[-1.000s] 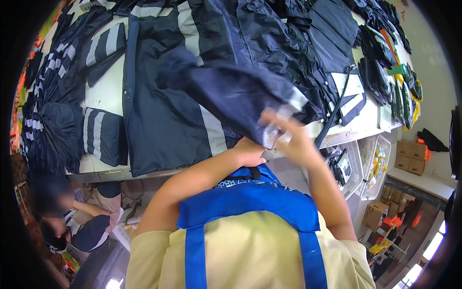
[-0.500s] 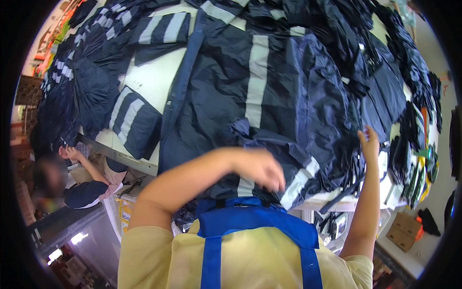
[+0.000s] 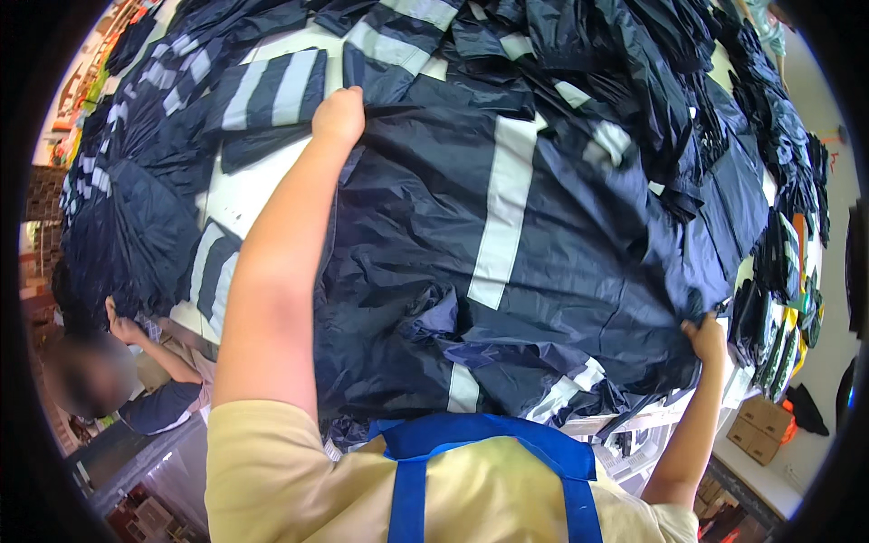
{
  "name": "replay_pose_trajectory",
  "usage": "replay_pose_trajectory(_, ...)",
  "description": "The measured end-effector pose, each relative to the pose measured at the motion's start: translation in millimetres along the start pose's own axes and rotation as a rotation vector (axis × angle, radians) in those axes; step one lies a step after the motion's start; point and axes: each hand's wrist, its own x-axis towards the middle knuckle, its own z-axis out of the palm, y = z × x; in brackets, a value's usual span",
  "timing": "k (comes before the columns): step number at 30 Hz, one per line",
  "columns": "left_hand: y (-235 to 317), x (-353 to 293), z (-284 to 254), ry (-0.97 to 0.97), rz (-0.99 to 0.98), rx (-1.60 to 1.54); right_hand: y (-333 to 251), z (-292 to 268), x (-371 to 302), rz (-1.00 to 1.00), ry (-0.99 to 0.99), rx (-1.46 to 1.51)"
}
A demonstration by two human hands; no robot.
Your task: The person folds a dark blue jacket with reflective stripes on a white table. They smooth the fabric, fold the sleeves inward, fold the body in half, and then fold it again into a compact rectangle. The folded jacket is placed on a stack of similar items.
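Note:
A dark navy jacket with a wide pale stripe lies spread over the table in front of me, its fabric creased and bunched near the front edge. At its far left corner, my left hand is closed on the cloth with the arm stretched out. My right hand grips the jacket's right edge, where the fabric is pulled into folds. A crumpled part with a lighter blue-grey lining lies near the middle front.
Folded striped garments lie at the left on the white tabletop. Heaps of dark garments cover the far side and right. At the left edge, another person's hand touches hanging dark cloth. Cardboard boxes stand at the lower right.
My left hand has swung from over the jacket's front to its far left corner and taken hold. My right hand has moved down and closed on the right edge. The jacket has shifted and its right side is pulled outward.

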Motion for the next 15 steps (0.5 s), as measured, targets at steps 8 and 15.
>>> replay_pose_trajectory(8,6,-10,-39,0.096,-0.147,-0.885,-166,-63,103,-0.697,0.209,1.229)
replay_pose_trajectory(15,4,-189,-113,-0.028,-0.5,-1.502,-204,-87,28,-0.925,-0.379,1.019)
